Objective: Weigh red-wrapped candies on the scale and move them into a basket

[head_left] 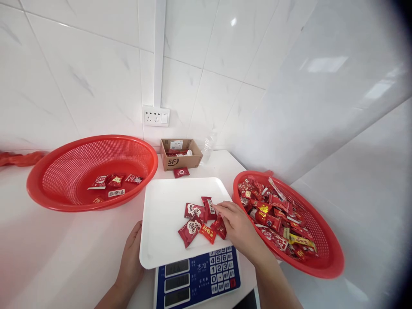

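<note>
A white tray (pixel 164 214) sits on top of a digital scale (pixel 199 277) with a blue key panel. Several red wrapped candies (pixel 191 229) lie in a loose cluster toward the tray's right side. My right hand (pixel 236 225) reaches over that side from the right, its fingers bent and closed at the edge of a red candy packet (pixel 208 207); the palm hides part of the cluster. At the tray's left edge is my left hand (pixel 131 253), apparently touching it. The tray covers its fingertips, so its grip is hidden.
To the right, a red mesh basket (pixel 331 253) is heaped with wrapped sweets; another red basket (pixel 41 184) at left holds several packets. Behind the tray stand a small cardboard box (pixel 183 162) and a single red packet (pixel 181 172). Tiled walls close off the back and right.
</note>
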A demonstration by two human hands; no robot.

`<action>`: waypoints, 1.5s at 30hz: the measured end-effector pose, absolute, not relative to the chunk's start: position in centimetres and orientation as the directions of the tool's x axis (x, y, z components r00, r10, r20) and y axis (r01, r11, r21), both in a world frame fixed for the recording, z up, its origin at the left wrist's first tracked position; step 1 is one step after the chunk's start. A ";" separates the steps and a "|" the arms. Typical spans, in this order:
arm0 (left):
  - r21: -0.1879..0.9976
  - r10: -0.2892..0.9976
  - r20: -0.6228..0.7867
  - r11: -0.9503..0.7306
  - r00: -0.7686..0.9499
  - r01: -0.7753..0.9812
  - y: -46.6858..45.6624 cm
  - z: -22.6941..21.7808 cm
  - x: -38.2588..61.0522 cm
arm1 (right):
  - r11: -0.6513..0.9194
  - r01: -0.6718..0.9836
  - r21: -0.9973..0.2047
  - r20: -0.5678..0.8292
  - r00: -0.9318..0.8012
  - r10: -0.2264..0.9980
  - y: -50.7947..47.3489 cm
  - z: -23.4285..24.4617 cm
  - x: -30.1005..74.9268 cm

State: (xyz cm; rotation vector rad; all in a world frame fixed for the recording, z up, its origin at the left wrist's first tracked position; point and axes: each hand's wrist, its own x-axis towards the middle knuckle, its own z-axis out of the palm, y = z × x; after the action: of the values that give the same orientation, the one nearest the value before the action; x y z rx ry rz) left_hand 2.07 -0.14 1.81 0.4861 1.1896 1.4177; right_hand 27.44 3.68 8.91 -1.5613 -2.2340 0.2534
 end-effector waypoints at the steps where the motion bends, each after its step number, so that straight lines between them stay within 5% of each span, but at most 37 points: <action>1: 0.854 0.908 -0.335 0.180 -0.252 -0.489 -0.2 1.7 2.1 | 0.347 0.860 -0.375 0.228 -0.277 0.934 3.5 8.8 27.7; 15: 0.855 0.905 -0.336 0.177 -0.260 -0.486 -0.2 1.2 1.9 | 0.243 0.872 -0.426 0.171 -0.186 0.967 1.8 8.0 28.1; 29: 0.847 0.899 -0.342 0.169 -0.273 -0.504 -0.1 0.8 2.0 | 0.428 0.827 -0.364 0.237 -0.362 0.902 0.5 8.0 25.4; 33: 0.847 0.904 -0.338 0.171 -0.263 -0.503 -0.1 1.0 2.0 | 0.546 0.775 -0.319 0.115 -0.540 0.834 -0.1 8.7 23.8; 38: 0.858 0.918 -0.304 0.148 -0.254 -0.491 -0.1 1.1 1.9 | 0.512 0.778 -0.363 0.014 -0.545 0.838 -0.2 9.3 23.3; 45: 0.888 0.923 -0.274 0.134 -0.272 -0.440 -0.2 1.5 2.0 | 0.466 0.779 -0.419 0.144 -0.450 0.882 -0.5 8.6 26.8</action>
State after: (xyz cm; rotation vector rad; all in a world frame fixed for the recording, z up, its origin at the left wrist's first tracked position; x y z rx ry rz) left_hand 2.03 -0.18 1.51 0.5601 1.2024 1.4500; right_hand 26.85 -0.48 8.55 -1.4044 -2.3779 0.4185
